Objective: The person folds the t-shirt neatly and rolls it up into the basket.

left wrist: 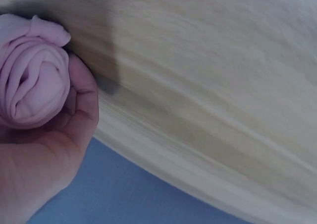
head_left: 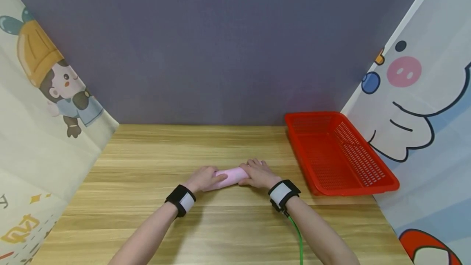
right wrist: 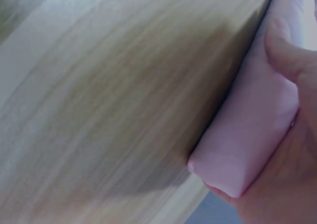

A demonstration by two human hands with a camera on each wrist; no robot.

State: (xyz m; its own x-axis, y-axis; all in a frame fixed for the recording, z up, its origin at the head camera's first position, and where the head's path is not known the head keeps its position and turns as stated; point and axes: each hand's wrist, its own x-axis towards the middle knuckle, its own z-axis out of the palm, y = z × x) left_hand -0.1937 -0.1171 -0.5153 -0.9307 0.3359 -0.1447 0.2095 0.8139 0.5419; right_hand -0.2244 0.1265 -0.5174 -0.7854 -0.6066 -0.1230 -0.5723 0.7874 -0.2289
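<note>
A pink cloth, rolled into a cylinder, lies between the two hands at the middle of the wooden table. My left hand grips its left end, thumb along the near side. In the left wrist view the spiral end of the rolled cloth shows its wound layers, with curled fingers round it. My right hand holds the other end. The right wrist view shows the thumb pressed on the smooth side of the rolled cloth and the palm behind it; the other fingertips are hidden there.
A red plastic basket with perforated walls stands at the right of the wooden table. A dark grey panel rises behind, and printed sheets flank both sides. From the right wrist strap a green cable runs toward the near edge.
</note>
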